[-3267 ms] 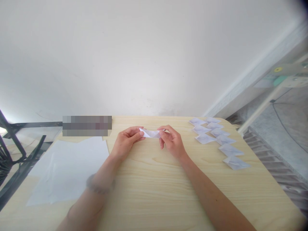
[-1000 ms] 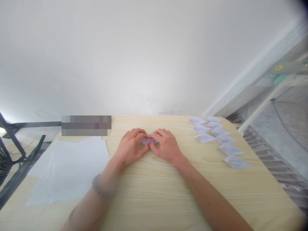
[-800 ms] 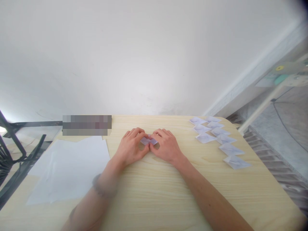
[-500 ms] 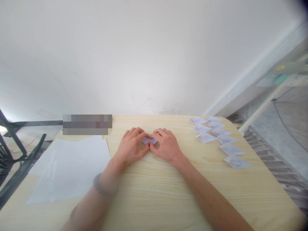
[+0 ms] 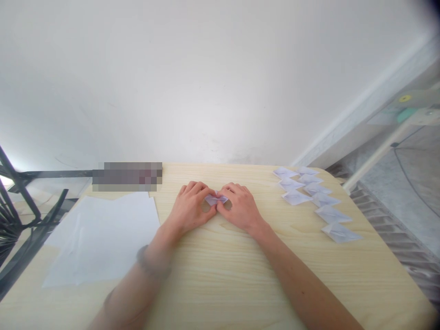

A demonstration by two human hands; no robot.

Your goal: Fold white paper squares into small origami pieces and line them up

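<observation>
A small piece of folded white paper (image 5: 216, 199) is held between my two hands over the middle of the table. My left hand (image 5: 192, 205) pinches its left side, thumb and forefinger curved round it. From the other side my right hand (image 5: 240, 206) grips it the same way, and the two thumbs nearly meet at its near edge. The fingers cover parts of the paper, so its exact shape is hard to tell. Several folded white paper boats (image 5: 296, 197), pointed at both ends, lie in two staggered columns to the right.
White paper sheets (image 5: 103, 238) lie loosely stacked on the left of the wooden table (image 5: 220, 284). A pixelated dark object (image 5: 127, 176) sits at the back left. Black metal bars (image 5: 20, 220) stand beyond the left edge. A wall (image 5: 213, 91) rises behind the table.
The view has shifted slightly, so most things sit a little further right. Both hands keep their hold on the folded paper, with only a slight movement of the fingers.
</observation>
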